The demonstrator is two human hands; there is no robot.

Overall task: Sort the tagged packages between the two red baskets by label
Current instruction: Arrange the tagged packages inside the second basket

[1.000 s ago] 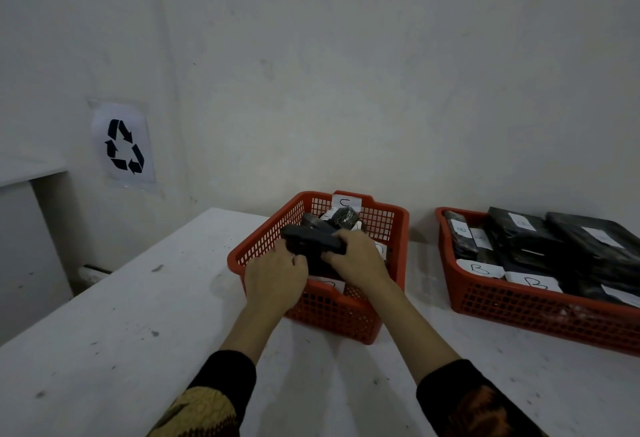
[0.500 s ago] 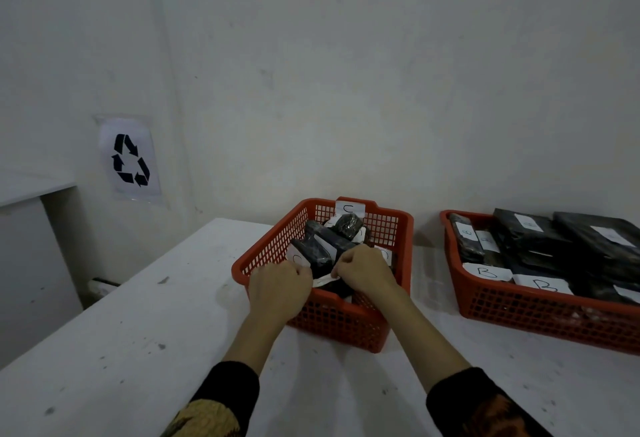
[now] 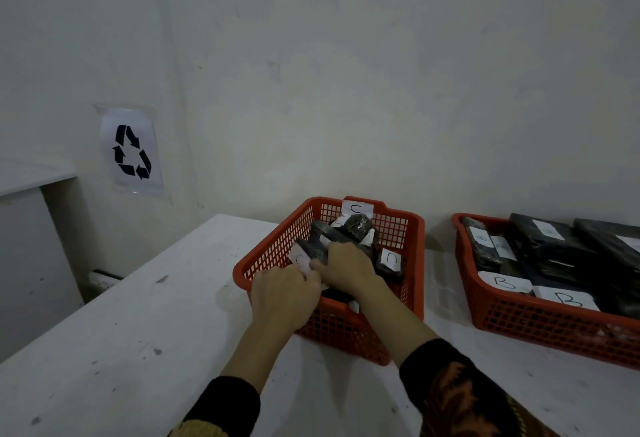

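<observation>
Two red baskets stand on the white table. The left basket (image 3: 273, 253) carries a white tag marked C on its far rim and holds several black wrapped packages with C labels. My left hand (image 3: 284, 298) and my right hand (image 3: 346, 268) are both inside its near side, fingers closed on a black package (image 3: 313, 249) that lies low in the pile. The right basket (image 3: 519, 318) is filled with black packages bearing B labels (image 3: 504, 282).
The white table (image 3: 138, 332) runs from the left corner to the right, against a white wall. A recycling sign (image 3: 131, 152) hangs on the wall at the left. A white ledge (image 3: 31, 176) sits at the far left.
The black package, held above the left basket a second ago, has come down into the pile. Both hands have dropped with it and stay on it.
</observation>
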